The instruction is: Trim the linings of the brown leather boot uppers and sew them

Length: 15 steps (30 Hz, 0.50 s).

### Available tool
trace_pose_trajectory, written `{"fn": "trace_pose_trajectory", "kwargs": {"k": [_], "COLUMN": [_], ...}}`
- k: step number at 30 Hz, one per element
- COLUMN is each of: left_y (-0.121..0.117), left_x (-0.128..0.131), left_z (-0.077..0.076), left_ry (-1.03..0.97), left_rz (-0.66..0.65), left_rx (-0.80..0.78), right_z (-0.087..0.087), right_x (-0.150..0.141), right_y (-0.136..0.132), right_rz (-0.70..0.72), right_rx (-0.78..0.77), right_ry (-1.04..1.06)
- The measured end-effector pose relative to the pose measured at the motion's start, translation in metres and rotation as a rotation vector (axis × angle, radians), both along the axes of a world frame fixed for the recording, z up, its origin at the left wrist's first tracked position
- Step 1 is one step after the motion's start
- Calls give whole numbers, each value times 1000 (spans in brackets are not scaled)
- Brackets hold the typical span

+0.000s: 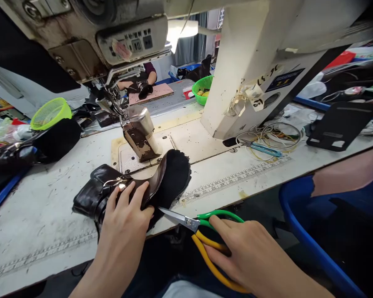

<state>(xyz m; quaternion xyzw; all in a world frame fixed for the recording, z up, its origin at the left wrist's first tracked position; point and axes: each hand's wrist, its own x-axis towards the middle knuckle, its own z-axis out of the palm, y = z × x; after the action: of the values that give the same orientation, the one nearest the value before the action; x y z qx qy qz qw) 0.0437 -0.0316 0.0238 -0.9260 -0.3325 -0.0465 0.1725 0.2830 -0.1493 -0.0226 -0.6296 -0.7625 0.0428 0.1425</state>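
Observation:
A black leather boot upper [102, 182] with a strap and a gold-coloured buckle lies on the white sewing machine table [65, 165]. My left hand [124, 219] presses on it, fingers spread across the leather near the buckle. Its dark fuzzy lining [175, 171] flares out to the right with a ragged edge. My right hand [236, 244] grips scissors [191, 223] with one green and one yellow handle. The blades look nearly closed, and their tips touch or lie just beside the lower edge of the lining.
Above the boot upper stands the sewing machine's post [139, 132]. Thread snips [264, 149] and tangled cords lie to the right, by a black stand [342, 126]. A blue bin [295, 215] is at the lower right. Another person's hand [151, 78] works across the table.

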Motion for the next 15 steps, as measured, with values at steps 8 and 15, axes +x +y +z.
{"fn": "trace_pose_trajectory", "kwargs": {"k": [8, 15], "left_y": [0, 1], "left_x": [7, 8], "left_z": [6, 16], "left_ry": [-12, -14], "left_rz": [64, 85], "left_rx": [-7, -58], "right_z": [10, 6], "right_x": [5, -15], "right_y": [5, 22], "right_rz": [6, -21], "right_rx": [163, 169], "right_ry": [-22, -83]}}
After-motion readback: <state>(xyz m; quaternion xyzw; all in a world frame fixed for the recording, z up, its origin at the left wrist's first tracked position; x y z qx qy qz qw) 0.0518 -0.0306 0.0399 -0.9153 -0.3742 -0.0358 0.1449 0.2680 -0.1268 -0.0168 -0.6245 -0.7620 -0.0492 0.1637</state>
